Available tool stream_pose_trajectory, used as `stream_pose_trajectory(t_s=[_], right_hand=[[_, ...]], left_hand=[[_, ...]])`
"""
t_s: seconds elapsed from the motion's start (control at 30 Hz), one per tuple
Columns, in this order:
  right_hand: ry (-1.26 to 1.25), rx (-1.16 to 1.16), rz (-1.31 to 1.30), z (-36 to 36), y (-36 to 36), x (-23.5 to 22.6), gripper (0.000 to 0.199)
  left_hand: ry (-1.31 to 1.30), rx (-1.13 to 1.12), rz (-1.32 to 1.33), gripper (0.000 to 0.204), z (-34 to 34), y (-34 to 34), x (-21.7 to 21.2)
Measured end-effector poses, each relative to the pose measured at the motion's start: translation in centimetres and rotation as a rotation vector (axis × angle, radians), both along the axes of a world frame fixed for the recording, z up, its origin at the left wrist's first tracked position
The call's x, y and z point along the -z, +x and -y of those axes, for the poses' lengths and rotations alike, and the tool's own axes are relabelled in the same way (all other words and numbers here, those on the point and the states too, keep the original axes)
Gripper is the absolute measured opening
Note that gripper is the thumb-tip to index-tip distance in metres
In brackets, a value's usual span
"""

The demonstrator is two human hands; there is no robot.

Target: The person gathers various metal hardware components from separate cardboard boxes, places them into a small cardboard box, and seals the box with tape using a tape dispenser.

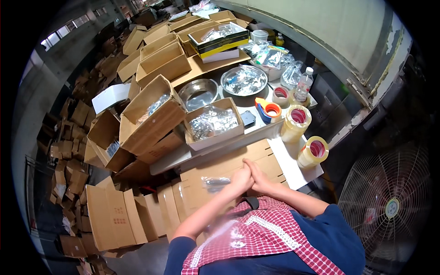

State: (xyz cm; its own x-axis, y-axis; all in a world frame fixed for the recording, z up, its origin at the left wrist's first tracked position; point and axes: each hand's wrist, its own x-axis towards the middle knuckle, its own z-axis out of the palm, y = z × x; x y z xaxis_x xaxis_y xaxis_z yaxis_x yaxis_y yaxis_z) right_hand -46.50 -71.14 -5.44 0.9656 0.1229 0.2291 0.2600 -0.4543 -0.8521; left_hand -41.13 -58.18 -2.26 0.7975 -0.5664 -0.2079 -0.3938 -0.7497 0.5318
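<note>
My left hand (241, 180) and my right hand (258, 178) are clasped together over a flat sheet of brown cardboard (256, 155) in front of my body. Their fingers are closed against each other, and no object shows between them. Just left of my left hand, a clear plastic packet with dark contents (215, 184) lies on the cardboard. Beyond the hands stands an open carton (196, 145) filled with small clear bags of metal parts.
Rolls of clear tape (295, 123) and an orange-and-blue tape dispenser (268, 110) stand at the right, near a plastic bottle (304, 85). Metal bowls (244, 94) sit farther back. Open cardboard boxes (153, 117) crowd the left. A caged fan (391, 208) is at far right.
</note>
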Motion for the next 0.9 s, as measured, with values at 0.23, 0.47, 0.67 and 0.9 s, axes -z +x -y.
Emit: stream_pose_trajectory(t_s=[0.23,0.47,0.67,0.9], right_hand=[[-0.112,-0.082,-0.495,8.1,1.9,1.7,0.081],[0.243,0.151,-0.702,9.1,4.3,2.3,0.05],[0.166,0.242,-0.35,6.7,11.6,-0.3,0.039],[0.096,0.194,-0.006,2.2,17.8,-2.9,0.061]], left_hand=[[0.23,0.269,0.573,0.062,3.7,0.4,7.3],[0.204,0.452,0.505,0.055,3.1,0.9,9.4],[0.087,0.283,0.201,0.044,2.9,3.0,7.0],[-0.537,-0.573,-1.095,0.017,1.8,5.0,5.5]])
